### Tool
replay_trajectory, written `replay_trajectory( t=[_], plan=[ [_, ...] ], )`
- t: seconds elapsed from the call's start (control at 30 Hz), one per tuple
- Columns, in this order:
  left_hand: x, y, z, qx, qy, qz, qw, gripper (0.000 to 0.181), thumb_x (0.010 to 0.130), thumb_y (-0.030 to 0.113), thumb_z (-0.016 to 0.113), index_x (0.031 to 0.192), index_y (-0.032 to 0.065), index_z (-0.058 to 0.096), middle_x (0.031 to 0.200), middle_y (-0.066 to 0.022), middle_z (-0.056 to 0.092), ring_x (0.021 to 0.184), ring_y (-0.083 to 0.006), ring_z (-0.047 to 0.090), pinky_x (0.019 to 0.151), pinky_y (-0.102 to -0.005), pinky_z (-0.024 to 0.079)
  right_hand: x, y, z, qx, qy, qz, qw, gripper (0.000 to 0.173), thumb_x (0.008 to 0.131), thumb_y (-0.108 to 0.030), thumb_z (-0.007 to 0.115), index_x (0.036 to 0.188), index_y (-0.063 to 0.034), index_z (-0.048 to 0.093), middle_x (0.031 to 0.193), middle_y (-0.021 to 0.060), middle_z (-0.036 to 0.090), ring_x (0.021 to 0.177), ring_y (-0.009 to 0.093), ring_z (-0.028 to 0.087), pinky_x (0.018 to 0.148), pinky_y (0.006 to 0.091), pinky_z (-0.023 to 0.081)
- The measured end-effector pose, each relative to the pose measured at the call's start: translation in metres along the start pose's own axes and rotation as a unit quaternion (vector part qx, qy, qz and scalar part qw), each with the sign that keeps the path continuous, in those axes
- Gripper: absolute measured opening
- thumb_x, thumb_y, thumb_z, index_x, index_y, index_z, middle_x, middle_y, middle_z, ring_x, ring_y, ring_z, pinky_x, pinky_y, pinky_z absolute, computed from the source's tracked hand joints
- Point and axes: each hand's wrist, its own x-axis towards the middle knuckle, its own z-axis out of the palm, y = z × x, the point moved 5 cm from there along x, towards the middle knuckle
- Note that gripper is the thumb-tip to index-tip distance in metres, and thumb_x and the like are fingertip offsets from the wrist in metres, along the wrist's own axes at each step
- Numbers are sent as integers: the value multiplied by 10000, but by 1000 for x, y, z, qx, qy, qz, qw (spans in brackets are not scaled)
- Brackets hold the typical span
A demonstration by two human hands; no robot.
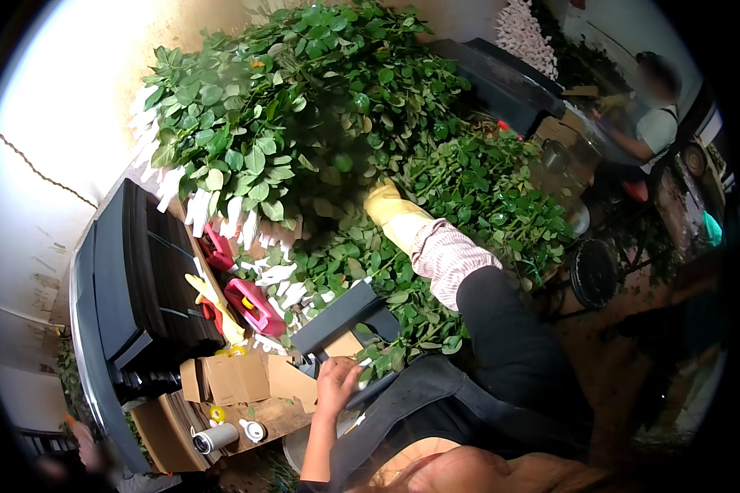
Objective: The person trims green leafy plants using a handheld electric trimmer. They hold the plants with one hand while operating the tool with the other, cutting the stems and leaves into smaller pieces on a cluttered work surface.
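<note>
My right hand (387, 200), in a yellow rubber glove with a striped cuff, reaches into the leafy green stems on the table. Its fingertips are partly hidden by leaves and shadow. My left hand (338, 381) is bare and rests by a dark grey box (339, 314) near the table's front edge, its fingers bent beside a white-wrapped stem end. Whether it grips that cannot be told. A large heap of leafy stems (253, 123) with white-wrapped ends lies at the back. Looser leafy stems (468, 179) spread to the right.
Stacked dark grey boxes (142, 271) stand at left, near pink tape dispensers (256, 305) and a yellow glove (222, 308). Cardboard (234, 377), a tumbler (216, 438) and its lid (253, 430) lie at front left. Another person (653, 123) works at far right, near a round black stool (594, 273).
</note>
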Motion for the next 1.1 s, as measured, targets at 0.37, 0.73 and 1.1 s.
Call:
replay_trajectory(
  t=[0.37, 0.73, 1.1],
  plan=[
    [2, 6, -3, -25, 9, 4, 1000, 152, 824, 109, 777, 951, 30, 751, 989, -112, 724, 939, -297, 659, 841, -400, 513, -62, 61, -100, 151, 168, -173, 959, 442, 718, -39, 717, 1139, -172, 729, 1107, 44, 728, 1062, 235, 664, 1068, 410, 455],
    [-7, -22, 8, -222, 63, -98, 968, 884, 773, 6, 832, 1513, 88, 355, 1297, -112, 589, 993, -155, 628, 848, -298, 544, -222, 19, -60, 299, -83, -174, 935, 352, 826, -1, 703, 1122, -183, 758, 1017, 37, 767, 882, 190, 714, 774, 293, 596],
    [-3, -10, 3, -132, 13, -82, 988, 490, 754, -45, 709, 1225, 89, 705, 1237, -109, 611, 1052, -208, 648, 871, -309, 561, -113, 23, -25, 135, 35, -61, 988, 178, 964, -243, 555, 967, -166, 714, 925, 98, 728, 868, 293, 712, 760, 441, 574]
  ],
)
